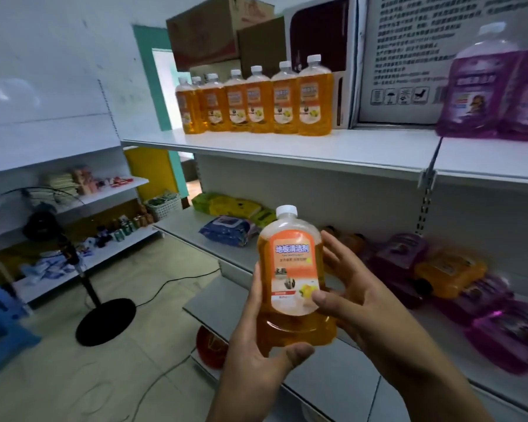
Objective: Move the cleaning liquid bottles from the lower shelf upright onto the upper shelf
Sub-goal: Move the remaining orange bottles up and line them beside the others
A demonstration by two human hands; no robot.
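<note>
An orange cleaning liquid bottle [291, 269] with a white cap stands upright in the air in front of the shelves. My left hand [256, 357] grips its base from below, thumb across the front. My right hand [351, 296] holds its right side, thumb on the label. On the upper shelf [287, 147] a row of several orange bottles [256, 99] stands upright, with purple bottles [497, 86] further right. On the lower shelf [348, 376] orange [448, 274] and purple bottles [506, 336] lie on their sides.
Cardboard boxes [220, 25] and a white printed carton [409, 56] stand behind the upper row. Packs of wipes [226, 229] lie at the lower shelf's left end. A standing fan [83, 269] and its cable are on the floor to the left.
</note>
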